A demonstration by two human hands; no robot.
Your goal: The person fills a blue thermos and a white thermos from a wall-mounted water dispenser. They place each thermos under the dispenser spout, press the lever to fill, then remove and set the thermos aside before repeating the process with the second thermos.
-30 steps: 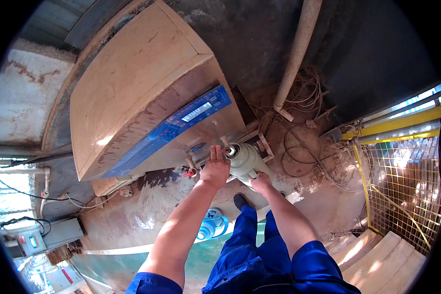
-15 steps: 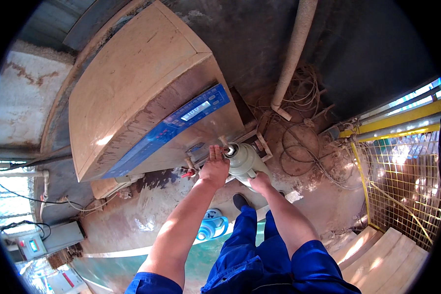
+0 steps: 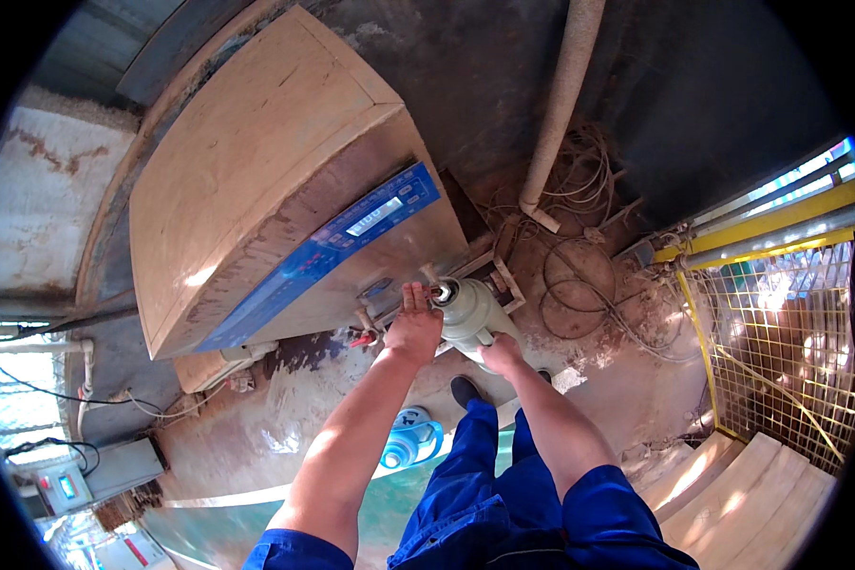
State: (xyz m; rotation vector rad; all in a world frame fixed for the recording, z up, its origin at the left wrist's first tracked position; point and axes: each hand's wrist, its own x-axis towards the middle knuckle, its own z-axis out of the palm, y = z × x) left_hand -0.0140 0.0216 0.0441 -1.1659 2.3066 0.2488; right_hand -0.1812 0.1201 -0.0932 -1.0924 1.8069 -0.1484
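A pale green thermos flask stands tilted beneath a tap on the front of a large metal water dispenser. Its mouth is up against the tap. My right hand is closed around the flask's handle. Beside the mouth, my left hand rests at the tap with its fingers stretched upward, and its thumb side is partly hidden. A second tap with a red handle sits just left of that hand. Across the dispenser's front runs a blue control panel with a small lit display.
On the floor near my feet stands a blue water bottle. A thick pipe comes down the wall by tangled cables. At the right are a yellow mesh fence and wooden boards. An electrical box is at the lower left.
The view has shifted very slightly. Both hands and the flask hold the same positions at the tap.
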